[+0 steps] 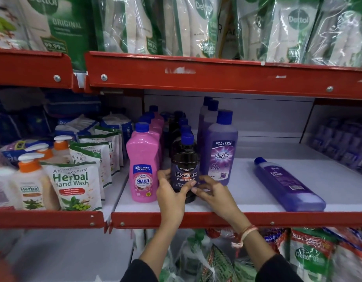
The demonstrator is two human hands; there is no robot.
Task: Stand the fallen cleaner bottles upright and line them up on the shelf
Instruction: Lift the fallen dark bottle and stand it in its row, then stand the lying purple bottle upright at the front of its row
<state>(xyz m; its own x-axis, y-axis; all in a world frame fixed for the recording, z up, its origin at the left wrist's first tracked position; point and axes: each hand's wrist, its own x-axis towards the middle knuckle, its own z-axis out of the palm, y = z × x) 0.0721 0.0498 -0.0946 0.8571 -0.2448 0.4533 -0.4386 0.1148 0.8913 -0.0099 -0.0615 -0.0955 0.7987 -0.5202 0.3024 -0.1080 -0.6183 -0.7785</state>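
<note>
A dark Bactin floor cleaner bottle with a blue cap stands upright at the front of the white shelf. My left hand wraps its left side and my right hand touches its lower right with the fingertips. More dark bottles stand in a row behind it. A pink Shakti bottle heads a pink row to its left. An upright purple Bactin bottle heads a purple row to its right. A blue-purple floor cleaner bottle lies on its side further right, cap pointing to the back left.
Herbal hand wash pouches and pump bottles fill the shelf section to the left. A red shelf lip runs along the front. Dettol refill packs sit on the shelf above, more packs below. Blurred purple packs stand far right.
</note>
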